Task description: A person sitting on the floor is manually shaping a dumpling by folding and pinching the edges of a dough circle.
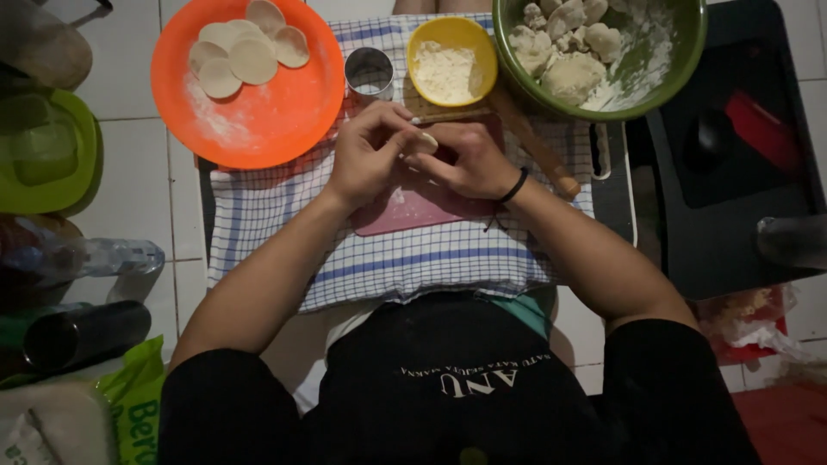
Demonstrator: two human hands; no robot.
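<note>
Black apron (448, 379) nearest | both hands (422, 155) pinch dough piece (426, 142) | over pink board (413, 211)

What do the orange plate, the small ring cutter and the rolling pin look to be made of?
Orange plate: likely plastic, with a uniform bright colour and a smooth, flour-dusted surface. Ring cutter: metal by its look, a thin grey wall with a dull shine. Rolling pin: probably wood, brown and matte. The hands touch none of them.
</note>
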